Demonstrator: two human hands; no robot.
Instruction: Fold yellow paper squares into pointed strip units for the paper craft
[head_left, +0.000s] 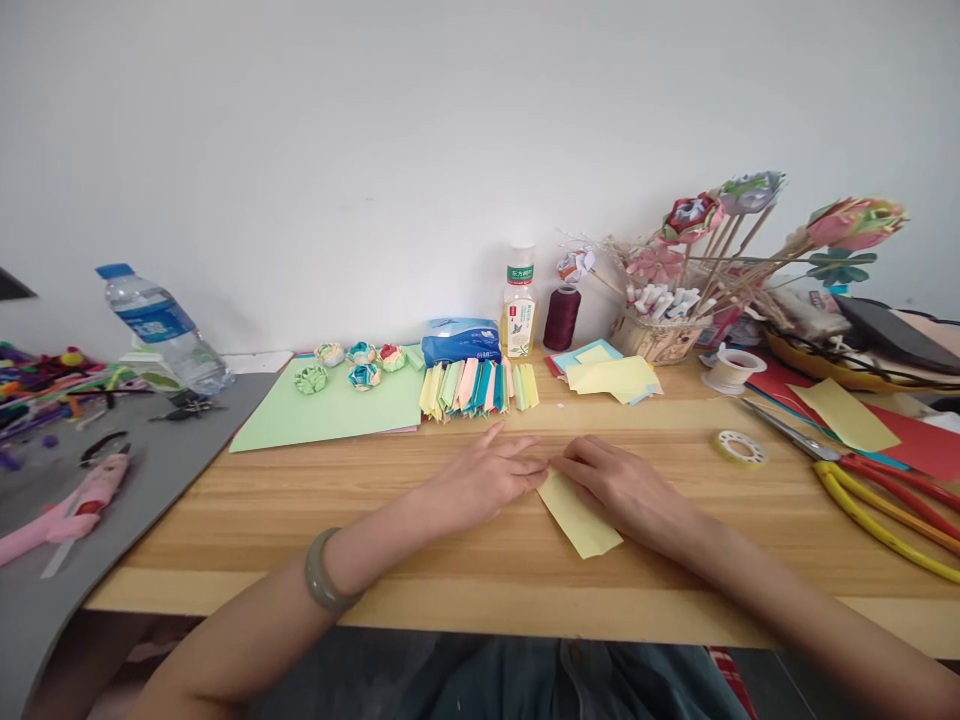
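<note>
A strip of yellow paper (579,515) lies slanted on the wooden table before me, its near end toward the table's front edge. My right hand (626,485) covers its far right side, with curled fingers gripping and pressing the paper near the top. From the left, my left hand (487,475) meets the same far end. Its fingers are stretched and apart, and the lower fingertips touch the paper's corner beside the right fingers. The far end of the paper is hidden under the fingertips, so I cannot tell whether it is folded there.
Behind my hands stand folded paper strips (480,388), a blue packet (460,342), a bottle (519,310) and a thread spool (562,318). Paper flowers rest on a green sheet (322,425). At right lie a tape roll (739,448) and scissors (832,465); at left, a pink glue gun (82,505).
</note>
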